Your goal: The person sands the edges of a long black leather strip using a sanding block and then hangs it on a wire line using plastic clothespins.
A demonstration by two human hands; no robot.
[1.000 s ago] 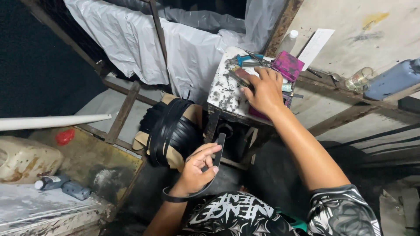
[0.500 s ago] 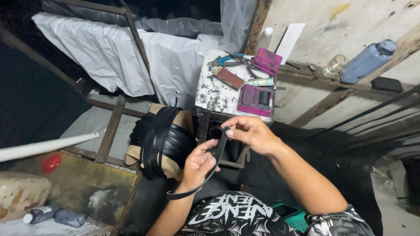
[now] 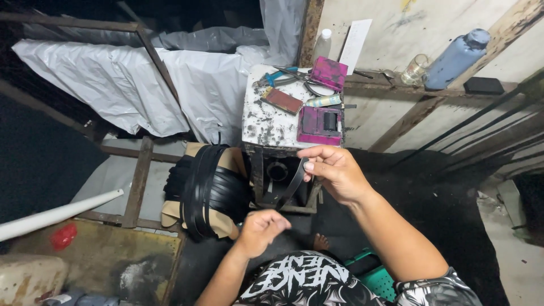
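Gripping black strap [image 3: 290, 190], both hands [image 3: 334, 170]

The right hand [image 3: 334, 170], which was resting among the tools on the tabletop [image 3: 266, 122] a second ago, is now pinching the upper end of the black strap [image 3: 290, 190] in its grip. The left hand [image 3: 262, 226] is sliding lower along it, pulling the strap taut between them.

A white paper slip [image 3: 353, 38] is leaning on the wall behind the small stand; a pale tube [image 3: 323, 101] is lying between two magenta boxes [image 3: 320, 126]
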